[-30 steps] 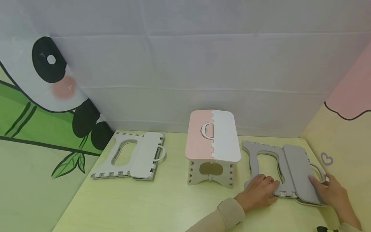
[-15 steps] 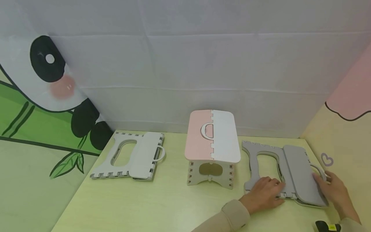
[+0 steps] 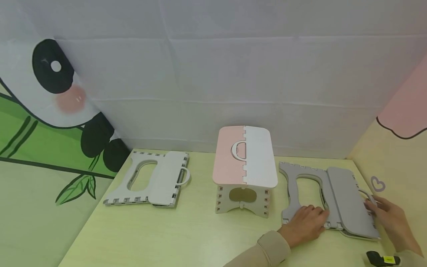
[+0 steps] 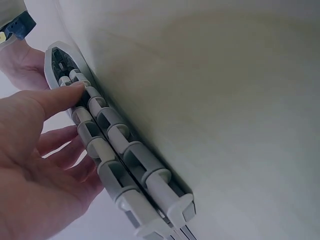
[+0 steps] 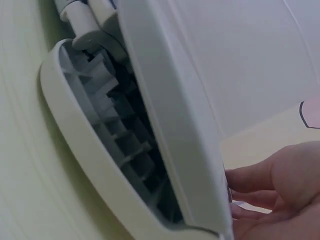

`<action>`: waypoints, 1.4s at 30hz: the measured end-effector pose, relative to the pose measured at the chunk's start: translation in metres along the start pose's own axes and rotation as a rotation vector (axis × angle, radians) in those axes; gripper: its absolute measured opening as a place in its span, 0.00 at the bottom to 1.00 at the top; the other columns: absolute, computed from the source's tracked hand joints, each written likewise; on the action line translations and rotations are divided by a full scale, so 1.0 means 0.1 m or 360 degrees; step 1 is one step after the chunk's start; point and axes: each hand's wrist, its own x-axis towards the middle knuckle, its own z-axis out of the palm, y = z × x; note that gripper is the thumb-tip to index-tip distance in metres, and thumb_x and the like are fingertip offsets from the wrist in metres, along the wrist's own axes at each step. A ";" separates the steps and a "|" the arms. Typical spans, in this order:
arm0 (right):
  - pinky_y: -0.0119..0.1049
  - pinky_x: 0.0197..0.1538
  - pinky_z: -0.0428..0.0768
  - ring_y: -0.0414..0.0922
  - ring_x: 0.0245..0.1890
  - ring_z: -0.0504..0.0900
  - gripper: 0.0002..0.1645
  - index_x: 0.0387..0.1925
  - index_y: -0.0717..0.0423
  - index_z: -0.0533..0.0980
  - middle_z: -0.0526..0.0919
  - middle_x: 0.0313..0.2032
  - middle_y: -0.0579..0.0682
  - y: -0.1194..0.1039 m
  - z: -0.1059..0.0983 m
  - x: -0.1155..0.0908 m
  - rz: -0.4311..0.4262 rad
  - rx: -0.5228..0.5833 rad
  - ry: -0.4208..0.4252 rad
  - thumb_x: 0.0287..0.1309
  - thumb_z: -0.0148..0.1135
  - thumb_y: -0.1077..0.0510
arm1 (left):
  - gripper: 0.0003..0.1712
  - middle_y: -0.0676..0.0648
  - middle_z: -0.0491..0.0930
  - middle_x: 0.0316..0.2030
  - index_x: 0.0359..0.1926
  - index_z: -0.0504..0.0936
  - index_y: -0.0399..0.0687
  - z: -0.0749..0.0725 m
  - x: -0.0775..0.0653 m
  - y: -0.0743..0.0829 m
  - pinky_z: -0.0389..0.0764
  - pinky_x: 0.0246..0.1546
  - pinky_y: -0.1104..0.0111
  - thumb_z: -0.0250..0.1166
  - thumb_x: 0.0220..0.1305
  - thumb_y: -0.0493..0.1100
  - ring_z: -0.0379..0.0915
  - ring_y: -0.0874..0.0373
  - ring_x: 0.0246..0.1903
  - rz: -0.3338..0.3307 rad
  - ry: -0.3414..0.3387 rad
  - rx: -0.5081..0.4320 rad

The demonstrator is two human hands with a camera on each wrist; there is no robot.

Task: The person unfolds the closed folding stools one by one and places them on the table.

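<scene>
A grey folding stool lies folded flat at the right of the table, with its panel and handle loop toward the right wall. My left hand grips its near edge beside the leg opening. In the left wrist view the thumb lies on the hinged edge and the other fingers reach behind. At the stool's right end, my right hand holds the handle loop. In the right wrist view its fingers are partly hidden behind the panel edge, and a gap shows the ribbed underside.
A pink and white stool stands unfolded in the middle, close to the grey one's left side. Another folded stool, white, lies flat at the left. A pale curtain backs the table, and a printed side wall rises close at right.
My right hand has shifted from the panel's edge to the handle, moving slightly right. My left hand has slid a little right along the near edge. The grey stool has barely moved.
</scene>
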 end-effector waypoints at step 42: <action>0.24 0.31 0.79 0.31 0.29 0.82 0.17 0.50 0.32 0.69 0.82 0.30 0.27 -0.02 -0.26 -0.20 -0.0109 0.0653 -0.0134 0.62 0.61 0.50 | 0.27 0.61 0.74 0.50 0.63 0.71 0.60 -0.15 -0.05 -0.02 0.69 0.38 0.82 0.61 0.64 0.56 0.67 0.69 0.40 -0.0001 -0.0117 -0.0083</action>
